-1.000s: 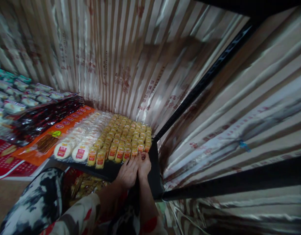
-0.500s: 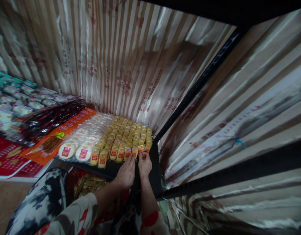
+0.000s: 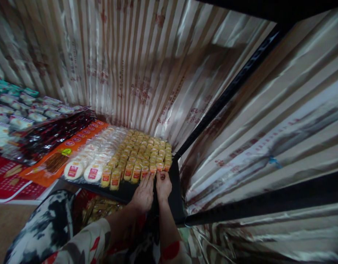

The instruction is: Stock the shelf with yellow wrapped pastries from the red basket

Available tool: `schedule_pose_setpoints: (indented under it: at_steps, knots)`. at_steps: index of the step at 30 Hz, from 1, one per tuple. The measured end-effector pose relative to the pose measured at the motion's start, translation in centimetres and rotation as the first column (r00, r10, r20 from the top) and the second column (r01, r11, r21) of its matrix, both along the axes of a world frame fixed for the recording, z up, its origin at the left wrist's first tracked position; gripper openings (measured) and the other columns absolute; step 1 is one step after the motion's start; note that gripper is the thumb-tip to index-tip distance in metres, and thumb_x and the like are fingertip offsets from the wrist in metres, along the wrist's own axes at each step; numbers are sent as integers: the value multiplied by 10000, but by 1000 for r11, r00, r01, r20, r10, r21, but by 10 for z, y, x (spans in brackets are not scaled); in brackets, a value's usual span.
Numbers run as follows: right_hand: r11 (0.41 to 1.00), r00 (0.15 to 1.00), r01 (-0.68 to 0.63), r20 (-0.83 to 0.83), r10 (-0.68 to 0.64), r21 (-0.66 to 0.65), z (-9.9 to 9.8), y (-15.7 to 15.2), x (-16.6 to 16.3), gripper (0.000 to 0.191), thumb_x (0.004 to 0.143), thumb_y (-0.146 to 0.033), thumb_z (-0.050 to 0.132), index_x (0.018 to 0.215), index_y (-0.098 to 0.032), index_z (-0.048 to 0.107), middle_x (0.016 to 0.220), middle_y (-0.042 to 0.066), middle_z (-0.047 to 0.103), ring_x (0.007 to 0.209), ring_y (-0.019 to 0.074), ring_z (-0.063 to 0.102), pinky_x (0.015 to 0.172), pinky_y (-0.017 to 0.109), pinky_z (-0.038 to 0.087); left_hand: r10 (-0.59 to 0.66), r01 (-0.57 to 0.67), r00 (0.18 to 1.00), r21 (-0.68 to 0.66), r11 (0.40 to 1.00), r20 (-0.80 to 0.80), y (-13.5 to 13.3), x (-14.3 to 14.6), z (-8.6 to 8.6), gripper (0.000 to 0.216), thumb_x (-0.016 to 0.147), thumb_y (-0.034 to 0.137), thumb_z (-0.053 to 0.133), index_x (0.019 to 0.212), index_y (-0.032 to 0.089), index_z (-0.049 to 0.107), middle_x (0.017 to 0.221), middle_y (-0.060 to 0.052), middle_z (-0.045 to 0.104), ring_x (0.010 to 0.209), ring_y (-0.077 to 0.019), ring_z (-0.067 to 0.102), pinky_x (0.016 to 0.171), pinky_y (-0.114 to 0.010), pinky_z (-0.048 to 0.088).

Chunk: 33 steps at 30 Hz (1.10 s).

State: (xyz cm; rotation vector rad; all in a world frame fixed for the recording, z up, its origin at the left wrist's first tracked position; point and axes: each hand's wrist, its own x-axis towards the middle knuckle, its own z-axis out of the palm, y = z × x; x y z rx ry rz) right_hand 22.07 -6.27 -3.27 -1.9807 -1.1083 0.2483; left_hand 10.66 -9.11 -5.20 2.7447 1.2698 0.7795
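Observation:
Rows of small yellow snack packs (image 3: 137, 150) in clear wrap with orange-red labels stand close together on a black shelf (image 3: 173, 190). My left hand (image 3: 143, 192) reaches to the front edge, its fingers together and their tips on a front snack pack (image 3: 152, 168); its thumb is mostly hidden. Just right of it, my right hand (image 3: 163, 185) has curled fingers pinched at the neighbouring front pack (image 3: 159, 165). The two hands are almost touching. Left of the yellow packs lie round white wrapped snacks (image 3: 93, 172) with red labels.
An orange snack bag (image 3: 52, 165), dark shiny packets (image 3: 59, 134) and white packets (image 3: 20, 121) continue leftward. Below the shelf sits a container of gold-wrapped pieces (image 3: 103, 209). A black post (image 3: 226, 95) rises at the right corner, with striped plastic sheeting (image 3: 141, 66) behind.
The view has shifted slightly. Both hands stay at the front row, with only a very small movement of the fingers against the packs.

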Motion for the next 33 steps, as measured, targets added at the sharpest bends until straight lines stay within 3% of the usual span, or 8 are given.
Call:
schedule_pose_setpoints:
  at_steps: [8,13,33]
  knots:
    - [1000,1000,-1,-30,1,-2,5,-2,-2,346,758,-523,422,730,-209,564,668,13,639,595,162,587,557,248,389,38,-27,990,78,997,-133,0,0,8,576,827,290,344,1286,-58,377,1383,-243,330,1321,-314,241,1091,-474,89]
    - [1000,999,-10,-35,10,-14,7,-2,-2,332,763,-505,421,744,-207,566,682,17,641,609,162,590,575,249,395,34,-20,991,105,994,-133,-1,-2,4,554,855,313,302,1263,-45,415,1365,-221,374,1327,-290,239,1098,-450,97]
    - [1000,998,-18,-51,20,25,0,-1,0,376,763,-535,419,737,-203,595,660,10,631,587,152,561,574,237,392,29,-19,994,91,996,-103,0,-5,10,569,858,333,312,1286,-33,391,1398,-202,327,1349,-283,176,1102,-451,98]
